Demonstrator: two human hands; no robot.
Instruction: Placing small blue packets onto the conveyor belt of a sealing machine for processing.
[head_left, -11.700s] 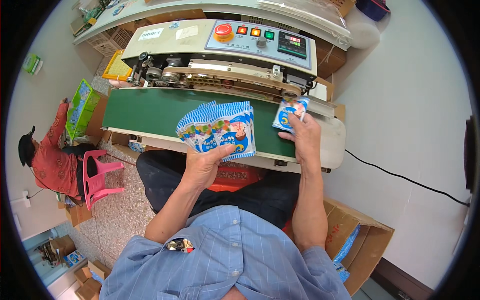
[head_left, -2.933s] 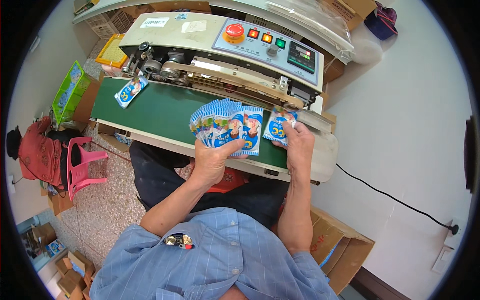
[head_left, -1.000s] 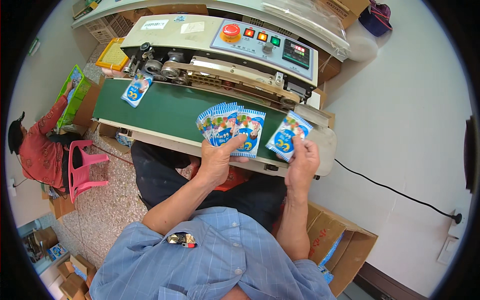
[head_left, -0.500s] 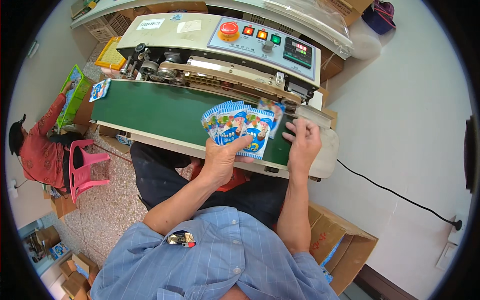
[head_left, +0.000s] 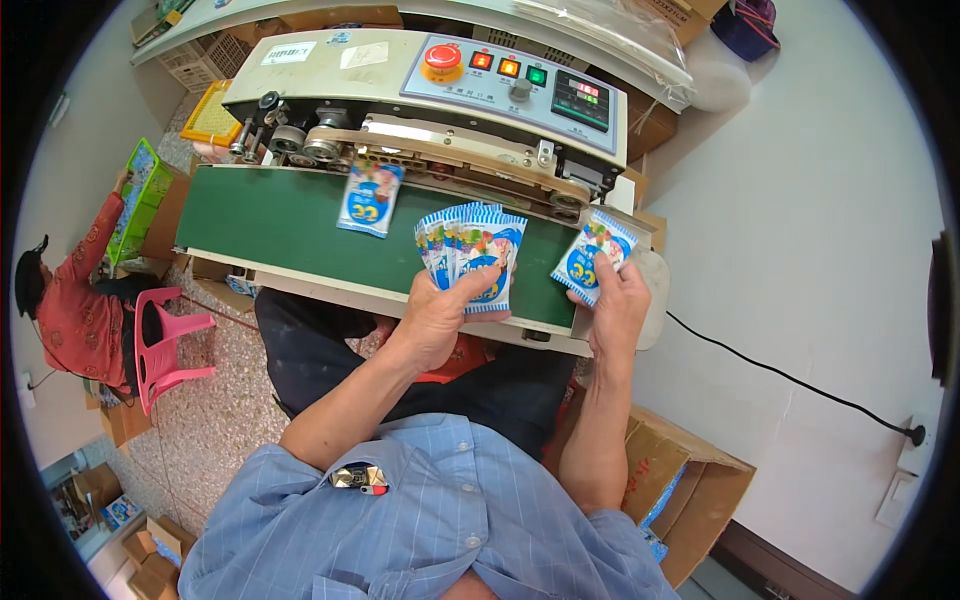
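My left hand (head_left: 437, 318) is closed on a fanned stack of small blue-and-white packets (head_left: 490, 240), its thumb across the front one, above the green conveyor belt (head_left: 265, 215). Between the thumb and fingers of my right hand (head_left: 622, 308) is a single packet (head_left: 594, 255), tilted, its top edge close to the right end of the band sealing machine (head_left: 345, 70). Another packet (head_left: 370, 200) lies on the belt left of the stack, its upper end at the sealing band.
Red, orange and green buttons and a lit display sit on the machine's control panel (head_left: 510, 90). An open cardboard box (head_left: 700, 500) stands by my right elbow. At left, a person in red (head_left: 85, 310) reaches into a green crate (head_left: 135, 210) beside a pink chair (head_left: 165, 340).
My right hand, empty before, now holds a packet and has shifted slightly right. One packet has travelled left along the belt. The packet at the belt's left end is gone from view.
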